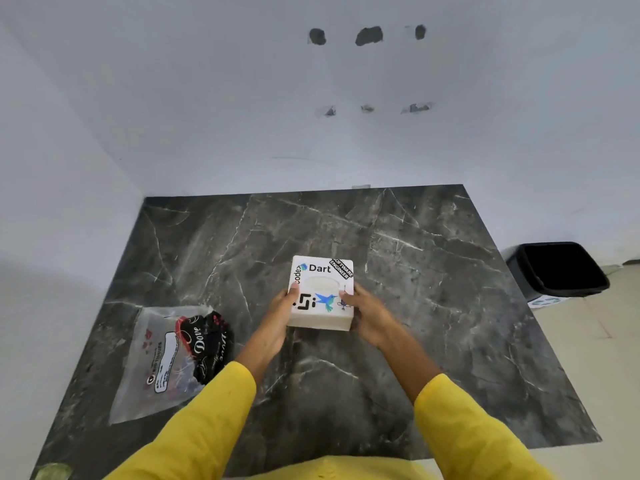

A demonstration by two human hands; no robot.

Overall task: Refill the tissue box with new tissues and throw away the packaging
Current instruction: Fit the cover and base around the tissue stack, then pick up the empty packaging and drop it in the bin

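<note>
A white tissue box [322, 282] covered in stickers sits upright on the dark marble table [433, 306], its oval slot facing up with white tissue showing inside. My left hand [280, 318] grips its left side and my right hand [365, 315] grips its right side, both thumbs on the top face. To the left lies a flat, clear plastic tissue wrapper [162, 362] with red and black print; it looks limp and emptied.
A black waste bin [561, 268] stands on the floor past the table's right edge. White walls close the table at the back and left. Yellow sleeves cover both forearms at the bottom of the view.
</note>
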